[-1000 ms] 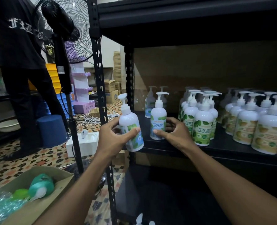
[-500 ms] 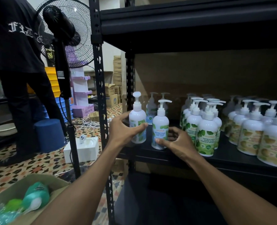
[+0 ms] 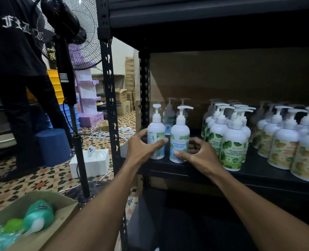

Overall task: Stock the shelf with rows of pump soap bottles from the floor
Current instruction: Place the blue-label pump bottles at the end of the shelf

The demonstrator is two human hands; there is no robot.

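My left hand [image 3: 143, 148] grips a white pump soap bottle with a blue-green label [image 3: 156, 133], standing upright at the left front of the black shelf [image 3: 195, 167]. Right beside it stands a second "cool mint" bottle [image 3: 180, 136], which my right hand [image 3: 197, 156] holds near its base with thumb in front and fingers behind. Two more mint bottles [image 3: 169, 115] stand behind them. To the right are rows of green-leaf labelled bottles [image 3: 231, 142] and yellow-labelled bottles [image 3: 284, 142].
The shelf's black upright post [image 3: 110, 105] stands just left of my left hand. A standing fan [image 3: 68, 51] and a person in black [image 3: 14, 69] are at the left. A cardboard box with green bottles [image 3: 36, 214] lies on the tiled floor below.
My left hand carried its bottle from outside the post onto the shelf and set it upright next to the right-hand bottle. My right hand kept hold of its bottle.
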